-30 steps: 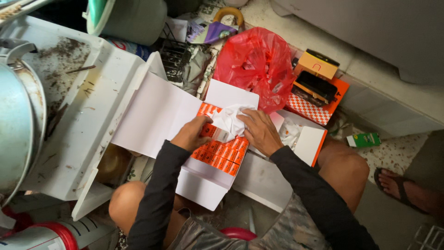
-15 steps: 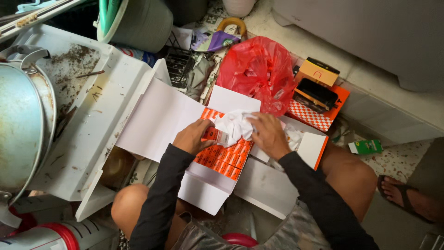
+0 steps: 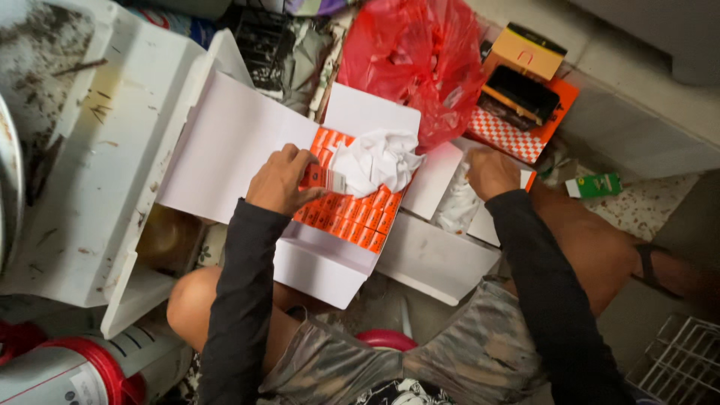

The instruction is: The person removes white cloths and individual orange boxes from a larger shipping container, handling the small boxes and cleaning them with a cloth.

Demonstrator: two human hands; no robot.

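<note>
A person crouches on the floor over an open white carton (image 3: 225,150) packed with rows of small orange boxes (image 3: 352,221). The left hand (image 3: 281,180) sits at the upper left end of those rows, its fingers curled around one small orange-and-white box (image 3: 319,176) that it pinches, lifted slightly out of the row. That box's long axis runs roughly across the carton, pointing toward the crumpled white paper (image 3: 375,159) that lies on the rows just to its right and touches its far end.

The right hand (image 3: 491,172) is well apart from the carton's rows, to the right past the carton's flap, resting closed on a crumpled plastic wrapper (image 3: 457,202); whether it truly grips the wrapper I cannot tell. So the left hand is the nearer one to the orange boxes, by a wide margin.

Beyond the carton lies a red plastic bag (image 3: 412,60), and right of that an orange tray with a black device (image 3: 525,94). A small green packet (image 3: 594,185) lies on the floor further right.
</note>
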